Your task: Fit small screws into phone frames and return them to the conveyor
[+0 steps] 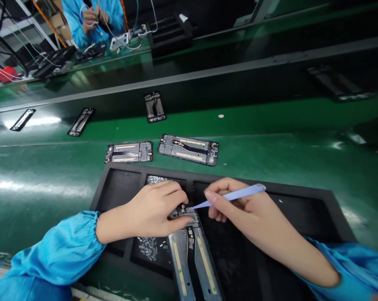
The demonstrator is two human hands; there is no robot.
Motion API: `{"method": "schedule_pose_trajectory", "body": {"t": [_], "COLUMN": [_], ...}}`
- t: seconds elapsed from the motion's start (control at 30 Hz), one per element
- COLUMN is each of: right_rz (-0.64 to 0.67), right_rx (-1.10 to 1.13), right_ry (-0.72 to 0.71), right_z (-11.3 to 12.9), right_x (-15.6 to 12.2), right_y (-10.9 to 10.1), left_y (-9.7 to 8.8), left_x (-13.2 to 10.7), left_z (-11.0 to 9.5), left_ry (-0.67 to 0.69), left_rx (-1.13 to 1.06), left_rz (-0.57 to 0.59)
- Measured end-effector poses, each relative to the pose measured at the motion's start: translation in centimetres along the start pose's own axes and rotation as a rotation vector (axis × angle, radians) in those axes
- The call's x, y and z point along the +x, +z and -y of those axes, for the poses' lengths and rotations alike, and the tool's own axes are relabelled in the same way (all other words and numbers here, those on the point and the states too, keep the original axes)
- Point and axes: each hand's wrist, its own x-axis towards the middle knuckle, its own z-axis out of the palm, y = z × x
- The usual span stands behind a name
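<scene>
A smartphone mid-frame (pixel 192 259) with metal rails and yellow strips lies across the black foam tray (pixel 120 188), its top end under my hands. My left hand (pixel 151 211) grips that top end from the left, fingers curled over it. My right hand (pixel 239 205) holds pale blue plastic tweezers (pixel 239 194), their tip meeting the frame's top end beside my left fingers. My fingers hide whatever the tip touches. Small loose metal parts (pixel 148 248) fill a tray compartment below my left wrist, and more (pixel 154 179) lie in one beyond my left hand.
Several more phone frames (pixel 189 149) lie on the green mat (pixel 44 167) beyond the tray. A raised grey divider (pixel 189 77) crosses the bench. On its far side, a person in a blue sleeve (pixel 95 21) works near a white device (pixel 120 43) and black trays.
</scene>
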Motion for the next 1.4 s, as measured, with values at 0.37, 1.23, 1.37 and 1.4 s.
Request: {"method": "schedule_pose_trajectory", "body": {"t": [0.37, 1.23, 1.37, 1.4], "right_rz": [-0.118, 0.132, 0.128, 0.134], "right_rx": [0.003, -0.433, -0.418, -0.42], "right_ry": [-0.108, -0.577, -0.565, -0.557], "right_z": [0.1, -0.6, -0.6, -0.6], "right_x": [0.3, 0.5, 0.5, 0.6], "right_y": [-1.7, -4.8, -4.9, -4.9], "left_y": [-0.3, 4.3, 3.4, 3.3], "left_x": [0.4, -4.7, -4.4, -4.4], "left_z": [0.0, -6.6, -6.7, -6.7], "left_ry": [-0.048, 0.51, 0.529, 0.534], "left_rx": [-0.11, 0.369, 0.354, 0.355], "left_rz": [0.088, 0.111, 0.128, 0.138]}}
